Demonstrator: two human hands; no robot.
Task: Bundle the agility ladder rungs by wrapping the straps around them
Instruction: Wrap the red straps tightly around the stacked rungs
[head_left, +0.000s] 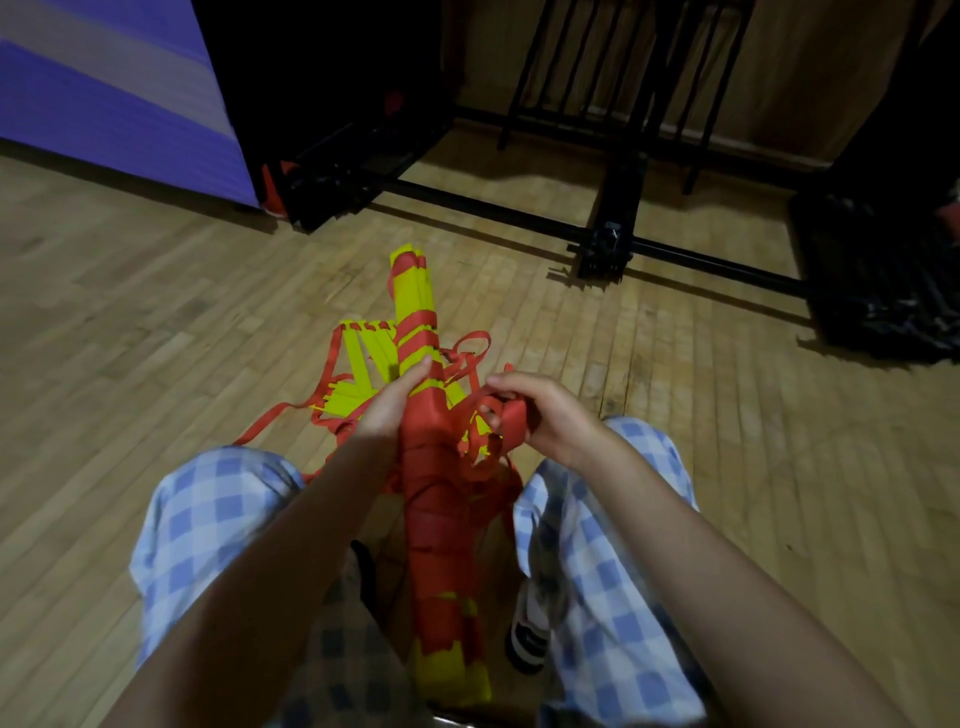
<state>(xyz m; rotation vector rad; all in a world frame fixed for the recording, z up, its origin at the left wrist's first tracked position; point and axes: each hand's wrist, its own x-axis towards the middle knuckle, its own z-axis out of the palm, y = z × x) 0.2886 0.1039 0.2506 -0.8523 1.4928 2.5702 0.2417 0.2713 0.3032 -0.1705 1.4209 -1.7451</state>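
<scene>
Bundled yellow rungs (441, 499) run up between the knees; left hand (387, 408) clasps the bundle, and right hand (540, 415) beside it pinches what looks like bunched red strap (511, 423). Keep tension with the right, lay each turn tight beside the last, and brace the left just above the wraps.

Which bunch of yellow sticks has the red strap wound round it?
The bunch in the left hand, the wrapped bundle. The loose rungs beside it lie fanned out on the floor, unwrapped.
</scene>
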